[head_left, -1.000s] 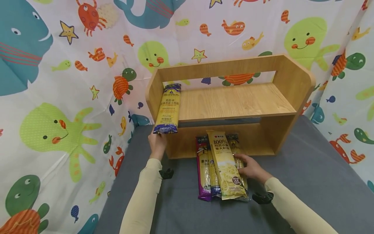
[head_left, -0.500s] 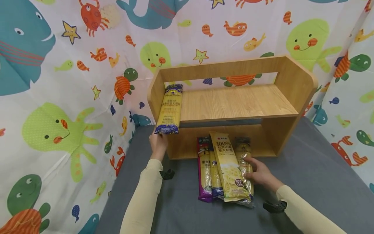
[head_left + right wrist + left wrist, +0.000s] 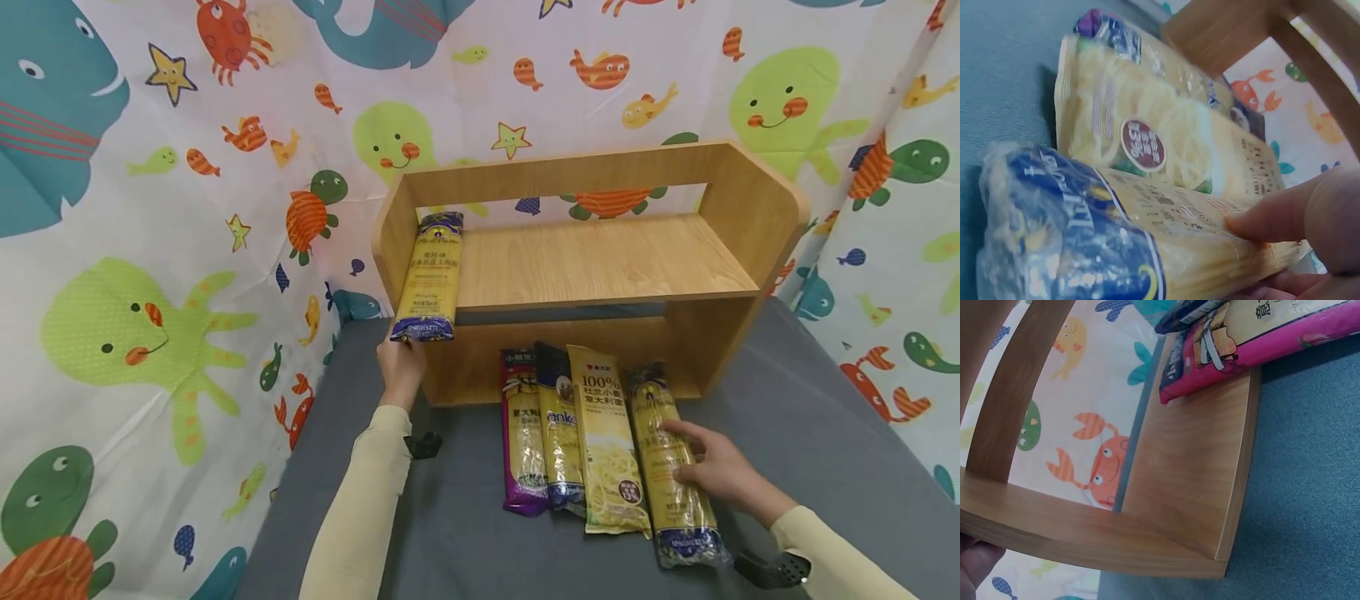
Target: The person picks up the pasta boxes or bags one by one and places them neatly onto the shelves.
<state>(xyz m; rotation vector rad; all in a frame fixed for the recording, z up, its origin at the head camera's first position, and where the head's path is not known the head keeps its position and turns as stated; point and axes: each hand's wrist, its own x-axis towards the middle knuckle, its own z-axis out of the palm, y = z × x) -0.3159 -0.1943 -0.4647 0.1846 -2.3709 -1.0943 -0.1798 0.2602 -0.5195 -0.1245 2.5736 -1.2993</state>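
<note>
Beside shelf (image 3: 615,258), left hand (image 3: 401,368), partly hidden

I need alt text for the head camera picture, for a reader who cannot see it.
A person's right hand grips a yellow spaghetti packet, the rightmost of four packets in a row at the foot of a wooden shelf unit. The left hand is at the unit's left side, below another spaghetti packet on the top shelf.

gry tbl (image 3: 465,517): wd shelf unit (image 3: 750,217) + pasta pks (image 3: 611,450) | upr shelf (image 3: 592,258), L end: spag pk (image 3: 429,275)
</note>
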